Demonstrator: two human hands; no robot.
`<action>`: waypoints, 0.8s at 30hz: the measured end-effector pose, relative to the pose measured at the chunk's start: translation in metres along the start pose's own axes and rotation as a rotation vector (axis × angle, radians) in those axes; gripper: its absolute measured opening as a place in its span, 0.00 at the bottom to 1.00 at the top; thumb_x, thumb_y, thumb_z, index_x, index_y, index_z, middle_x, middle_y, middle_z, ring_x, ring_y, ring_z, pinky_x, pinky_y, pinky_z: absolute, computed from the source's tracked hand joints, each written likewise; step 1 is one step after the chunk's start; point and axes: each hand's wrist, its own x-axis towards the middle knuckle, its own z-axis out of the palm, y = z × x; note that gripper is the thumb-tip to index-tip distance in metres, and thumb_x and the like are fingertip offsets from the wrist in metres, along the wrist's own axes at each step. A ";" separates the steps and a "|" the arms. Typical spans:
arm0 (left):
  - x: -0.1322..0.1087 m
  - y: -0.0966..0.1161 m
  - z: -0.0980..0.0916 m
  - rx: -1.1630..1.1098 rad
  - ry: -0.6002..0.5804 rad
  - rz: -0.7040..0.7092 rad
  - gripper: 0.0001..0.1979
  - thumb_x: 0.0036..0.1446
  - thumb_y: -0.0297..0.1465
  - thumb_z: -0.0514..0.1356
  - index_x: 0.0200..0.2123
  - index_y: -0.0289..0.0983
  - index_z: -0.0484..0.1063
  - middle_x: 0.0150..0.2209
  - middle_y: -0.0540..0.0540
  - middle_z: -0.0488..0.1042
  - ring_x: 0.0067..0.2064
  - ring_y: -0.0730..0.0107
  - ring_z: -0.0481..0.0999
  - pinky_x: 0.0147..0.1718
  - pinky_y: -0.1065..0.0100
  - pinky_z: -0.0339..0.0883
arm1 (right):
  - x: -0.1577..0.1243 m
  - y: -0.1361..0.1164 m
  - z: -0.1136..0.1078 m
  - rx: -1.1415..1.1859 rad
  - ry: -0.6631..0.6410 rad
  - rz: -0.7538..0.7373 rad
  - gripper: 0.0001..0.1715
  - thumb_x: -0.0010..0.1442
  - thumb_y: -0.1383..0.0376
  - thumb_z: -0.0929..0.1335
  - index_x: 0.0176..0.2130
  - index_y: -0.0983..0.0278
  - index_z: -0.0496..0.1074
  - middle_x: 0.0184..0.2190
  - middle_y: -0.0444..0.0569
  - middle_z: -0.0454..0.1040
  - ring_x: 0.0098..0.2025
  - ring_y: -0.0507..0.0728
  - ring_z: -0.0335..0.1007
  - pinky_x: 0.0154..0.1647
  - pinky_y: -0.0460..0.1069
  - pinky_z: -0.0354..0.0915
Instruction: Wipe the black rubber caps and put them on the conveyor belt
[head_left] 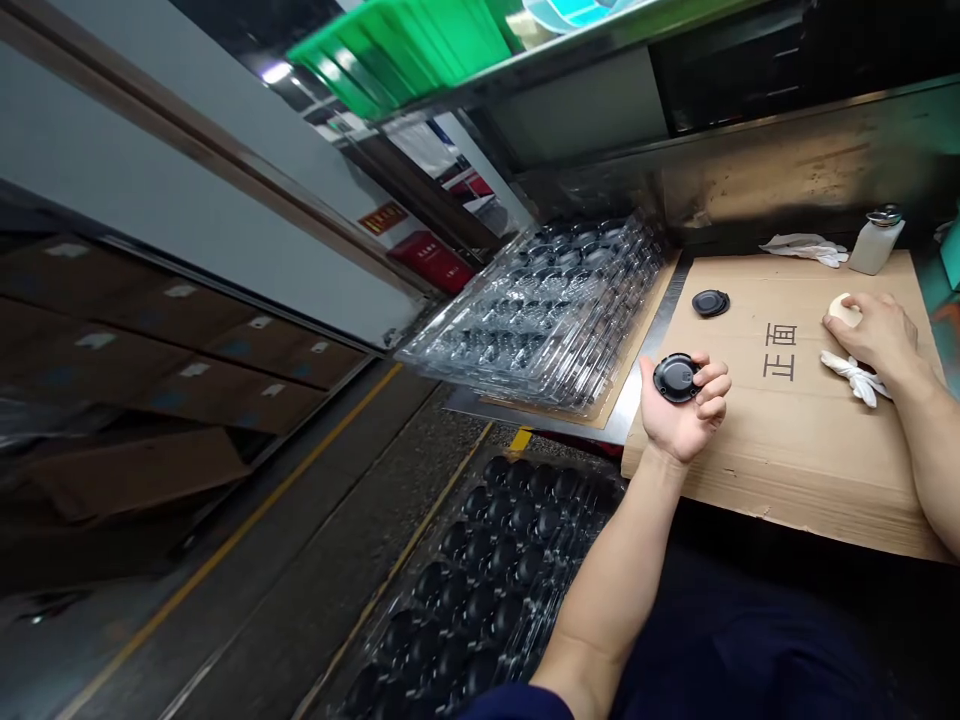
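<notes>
My left hand (682, 420), palm up over the front left of the cardboard, has its fingers curled round a round black plastic part (676, 378). Small tabs show along that part's rim. My right hand (877, 335), at the right side of the cardboard, grips a cream-coloured rounded pad (845, 312); its exact kind is unclear. A crumpled white glove or cloth (855, 378) lies just below the right hand. Another black round part (709, 303) rests on the cardboard (817, 460), beyond my left hand.
Clear plastic trays (517, 330) stand stacked left of the cardboard. Lower down, another clear tray (480, 570) holds several black round parts. A pump bottle (876, 240) and a white glove (806, 247) sit at the back. Overhead, a shelf carries a green bin (405, 50).
</notes>
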 end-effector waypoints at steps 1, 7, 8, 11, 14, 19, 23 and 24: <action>-0.001 0.002 -0.001 0.011 0.004 0.007 0.33 0.64 0.65 0.46 0.37 0.41 0.69 0.31 0.45 0.58 0.29 0.67 0.52 0.18 0.67 0.54 | 0.000 0.000 0.000 0.005 -0.005 0.003 0.30 0.65 0.48 0.70 0.60 0.60 0.76 0.54 0.64 0.74 0.50 0.65 0.69 0.43 0.55 0.54; -0.005 0.008 -0.003 -0.003 -0.045 -0.001 0.30 0.68 0.59 0.47 0.37 0.38 0.70 0.31 0.46 0.57 0.28 0.70 0.51 0.15 0.73 0.52 | 0.000 -0.001 -0.001 0.003 -0.015 0.014 0.29 0.66 0.48 0.69 0.60 0.58 0.76 0.55 0.64 0.74 0.52 0.65 0.69 0.44 0.56 0.54; -0.006 0.008 -0.003 -0.010 -0.051 -0.005 0.29 0.69 0.57 0.48 0.37 0.38 0.70 0.31 0.46 0.58 0.28 0.71 0.51 0.15 0.74 0.52 | 0.000 -0.001 -0.002 -0.003 -0.017 0.018 0.29 0.66 0.48 0.69 0.60 0.57 0.76 0.55 0.63 0.74 0.52 0.65 0.69 0.44 0.56 0.54; -0.006 0.007 -0.001 0.014 -0.048 0.004 0.28 0.71 0.55 0.48 0.37 0.38 0.71 0.31 0.46 0.59 0.27 0.72 0.54 0.16 0.74 0.55 | -0.002 -0.004 -0.005 -0.014 -0.022 0.002 0.30 0.67 0.47 0.68 0.61 0.59 0.75 0.55 0.63 0.74 0.52 0.65 0.69 0.44 0.56 0.54; -0.001 0.006 -0.005 0.119 -0.059 0.025 0.30 0.69 0.59 0.48 0.36 0.38 0.72 0.32 0.45 0.63 0.28 0.72 0.60 0.20 0.72 0.61 | -0.007 -0.006 -0.009 -0.010 -0.036 -0.022 0.32 0.69 0.45 0.65 0.62 0.61 0.74 0.56 0.65 0.73 0.52 0.65 0.69 0.45 0.56 0.55; 0.023 0.030 -0.039 0.679 -0.099 0.419 0.38 0.56 0.67 0.58 0.44 0.37 0.78 0.42 0.42 0.73 0.37 0.69 0.73 0.36 0.66 0.72 | -0.005 -0.002 -0.017 0.017 -0.118 -0.050 0.37 0.70 0.44 0.64 0.65 0.66 0.71 0.58 0.71 0.71 0.57 0.68 0.68 0.50 0.57 0.56; 0.044 0.071 -0.068 1.405 -0.101 0.611 0.36 0.46 0.60 0.72 0.48 0.38 0.81 0.50 0.40 0.73 0.50 0.60 0.76 0.49 0.61 0.72 | -0.012 -0.014 -0.042 0.073 -0.038 -0.134 0.40 0.72 0.47 0.65 0.67 0.76 0.67 0.60 0.75 0.68 0.64 0.71 0.64 0.58 0.60 0.57; 0.048 0.080 -0.073 1.522 -0.111 0.601 0.36 0.43 0.59 0.74 0.47 0.38 0.82 0.51 0.40 0.73 0.53 0.58 0.75 0.52 0.60 0.71 | -0.023 -0.025 -0.054 0.113 0.032 -0.215 0.39 0.71 0.49 0.66 0.67 0.76 0.67 0.60 0.74 0.68 0.64 0.71 0.64 0.59 0.60 0.57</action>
